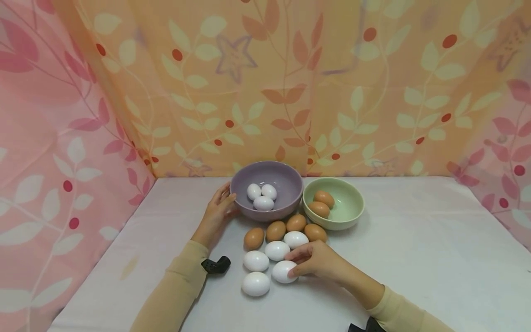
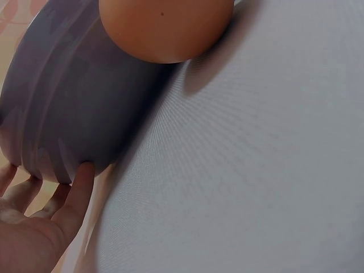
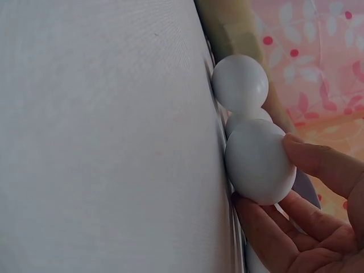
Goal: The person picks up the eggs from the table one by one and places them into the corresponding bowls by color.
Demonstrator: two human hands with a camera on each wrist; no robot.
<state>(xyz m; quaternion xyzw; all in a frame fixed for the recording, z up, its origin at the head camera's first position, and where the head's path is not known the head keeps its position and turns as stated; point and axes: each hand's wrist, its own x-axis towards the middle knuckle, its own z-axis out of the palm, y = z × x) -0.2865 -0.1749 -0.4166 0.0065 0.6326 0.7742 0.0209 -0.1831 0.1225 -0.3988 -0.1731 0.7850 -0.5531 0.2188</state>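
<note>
Probably light and fragile, the white egg [image 1: 280, 272] wants a gentle mid-shell hold; the right hand [image 1: 318, 261] pinches it; the left hand [image 1: 216, 213], loosely spread, touches the purple bowl [image 1: 286, 193].

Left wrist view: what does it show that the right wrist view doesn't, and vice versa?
Only the left wrist view shows a brown egg and the left hand with fingertips on the purple bowl. Only the right wrist view shows the right hand pinching a white egg, with more white eggs beyond. Both show the white cloth and, seemingly, the purple bowl.
</note>
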